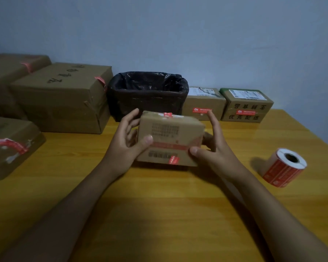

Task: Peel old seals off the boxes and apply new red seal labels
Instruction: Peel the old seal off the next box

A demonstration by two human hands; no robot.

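— Both hands are on the small box (170,138), aren't they?

— Yes. Left hand (126,140) grips its left end, thumb curled onto the near face and fingers behind the far side. Right hand (209,146) holds the right end, thumb pressed on the lower right corner, index finger raised beside the top edge.

— Where is that box?

— Mid-table, on the wooden table (159,205), tilted toward the camera (whether its lower edge touches the wood I cannot tell). A red strip crosses its near face, a torn red seal sits on its top edge, and another red scrap is at the bottom edge.

— And the new labels?

— The label roll (284,167) lies on its side to the right, well apart from the hands.

— Anything behind?

— A bin with a black liner (148,95) just beyond the held box. Two sealed boxes (247,104) stand to its right, each with a red label on the front. Larger cartons (61,97) with red seals are stacked at the left.
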